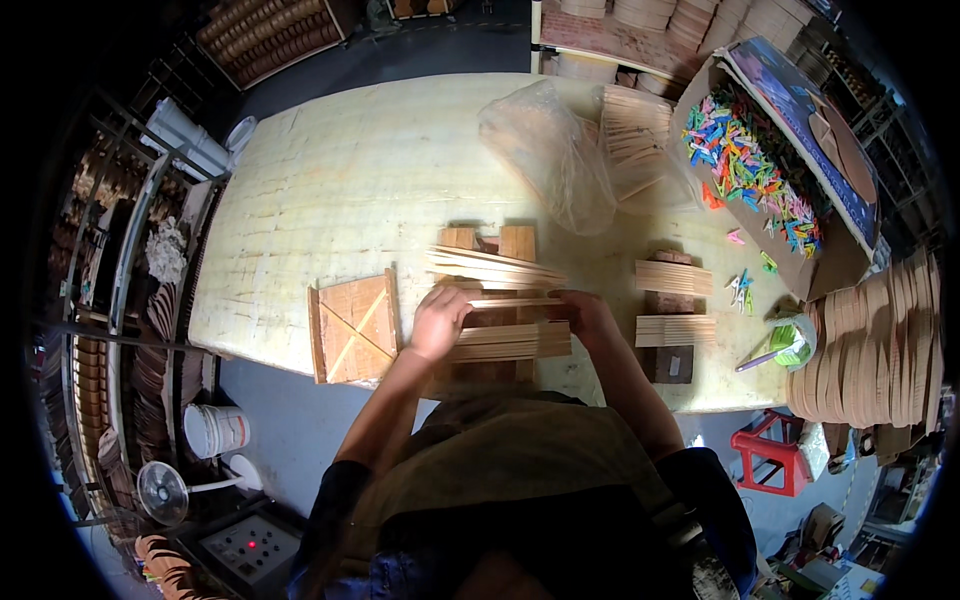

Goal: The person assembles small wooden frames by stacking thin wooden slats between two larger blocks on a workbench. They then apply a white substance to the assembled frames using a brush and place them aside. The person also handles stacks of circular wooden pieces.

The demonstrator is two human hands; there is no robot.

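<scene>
My left hand [440, 322] pinches the left end of a few thin, pale wooden strips [515, 302]. At their right end, the fingers of my right hand [588, 318] are closed on them too. Just beyond lies a fanned-out bundle of similar strips [495, 266]. Nearer to me is a flatter row of strips [510, 342]. Both rest across a wooden support [517, 241], mostly covered by the strips and my hands. Left of my left hand lies a wooden panel [352, 328] with two crossed strips and raised side edges.
To the right, two more strip stacks [674, 278] lie over dark blocks [668, 365]. Beyond are a clear plastic bag [550, 160], a box of colourful clothespins [740, 160] and a green-lined cup [790, 343]. Curved wooden pieces [870, 340] stand at the table's right edge.
</scene>
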